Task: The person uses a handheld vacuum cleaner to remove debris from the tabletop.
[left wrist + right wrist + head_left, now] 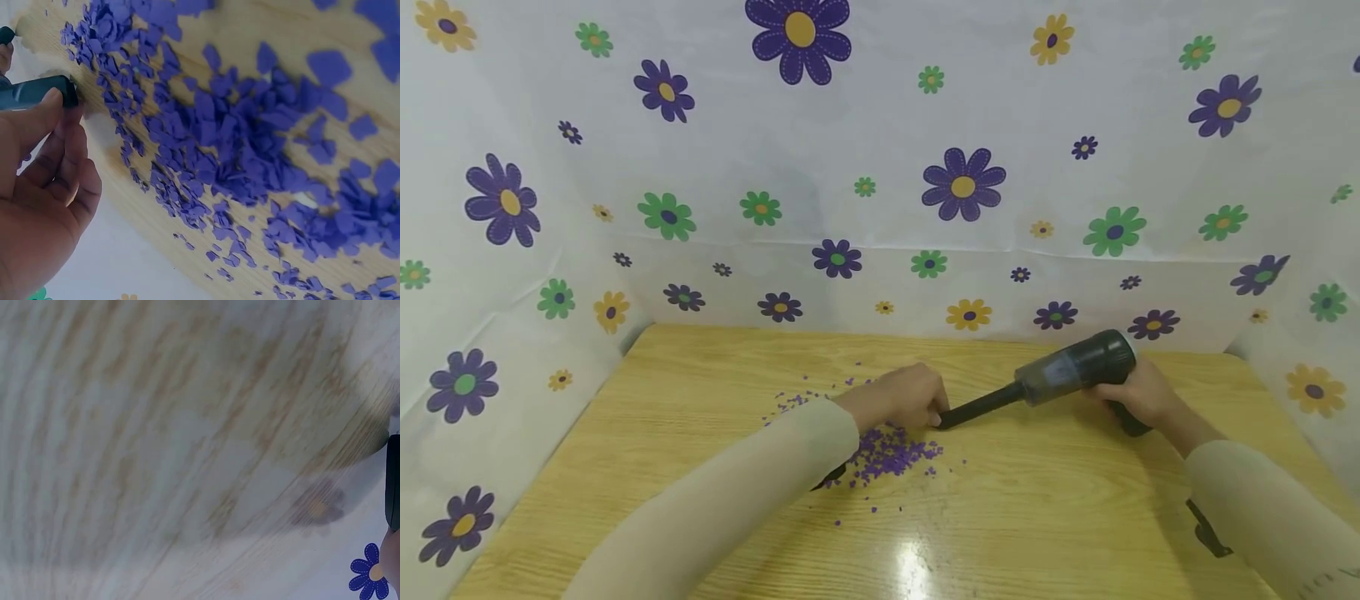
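Fingers of the left hand pinch the tip of a dark vacuum, whose handle the right hand grips with its fingers partly hidden, over a bench strewn with purple bits, partly blocked by the left sleeve reaching across, a flowered cloth behind.

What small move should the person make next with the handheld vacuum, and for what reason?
Probably the left hand should guide the nozzle a little toward the purple scraps: it pinches the nozzle near its free end, the right hand grips the handheld vacuum, and the scraps lie loose on the wood-grain table, close to the nozzle's tip.
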Tool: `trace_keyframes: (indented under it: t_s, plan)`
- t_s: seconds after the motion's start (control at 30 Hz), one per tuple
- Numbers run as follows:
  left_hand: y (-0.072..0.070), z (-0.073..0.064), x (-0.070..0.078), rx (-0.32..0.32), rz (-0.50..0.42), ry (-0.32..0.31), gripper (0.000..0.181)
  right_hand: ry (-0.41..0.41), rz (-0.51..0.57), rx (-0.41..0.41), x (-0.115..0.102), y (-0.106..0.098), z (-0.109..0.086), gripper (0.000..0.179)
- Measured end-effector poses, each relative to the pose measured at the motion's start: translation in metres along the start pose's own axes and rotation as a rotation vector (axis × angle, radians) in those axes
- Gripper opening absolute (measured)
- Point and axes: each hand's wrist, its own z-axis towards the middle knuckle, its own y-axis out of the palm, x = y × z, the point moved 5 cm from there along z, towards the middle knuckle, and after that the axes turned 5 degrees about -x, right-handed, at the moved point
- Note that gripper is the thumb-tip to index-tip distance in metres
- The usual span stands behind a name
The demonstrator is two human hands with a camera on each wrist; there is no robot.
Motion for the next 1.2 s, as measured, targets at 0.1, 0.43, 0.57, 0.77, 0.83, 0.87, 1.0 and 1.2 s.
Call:
trace_keyframes:
  t_s: [0.1,0.43,0.57,0.77,0.83,0.87,1.0,1.2]
  plan:
    - [0.002,-0.001,0.002,-0.017,-0.027,0.028,0.018,-0.004,0.011,0.009,0.001,-0.001,-0.004,0.048]
    - [0.006,0.006,0.028,-0.058,0.016,0.106,0.014,-0.044,0.047,0.041,0.005,-0.01,-0.031,0.038]
    - [0.008,0.008,0.038,-0.084,0.013,0.094,0.018,-0.103,0.09,0.043,0.006,-0.012,-0.04,0.043]
    - [0.008,0.007,0.036,-0.096,0.021,0.085,0.02,-0.134,0.136,0.015,0.002,-0.008,-0.043,0.036]
    - [0.006,0.006,0.03,-0.085,0.016,0.067,0.02,-0.096,0.094,0.046,0.0,-0.007,-0.039,0.033]
    - [0.005,0.005,0.026,-0.079,0.015,0.056,0.019,-0.065,0.069,0.055,-0.001,-0.007,-0.037,0.034]
    - [0.002,0.001,0.013,-0.077,-0.006,0.025,0.016,0.031,-0.015,0.055,-0.003,-0.001,-0.025,0.051]
    - [0.002,-0.006,0.004,-0.102,-0.035,0.01,0.017,0.057,0.003,-0.011,-0.008,0.009,-0.013,0.047]
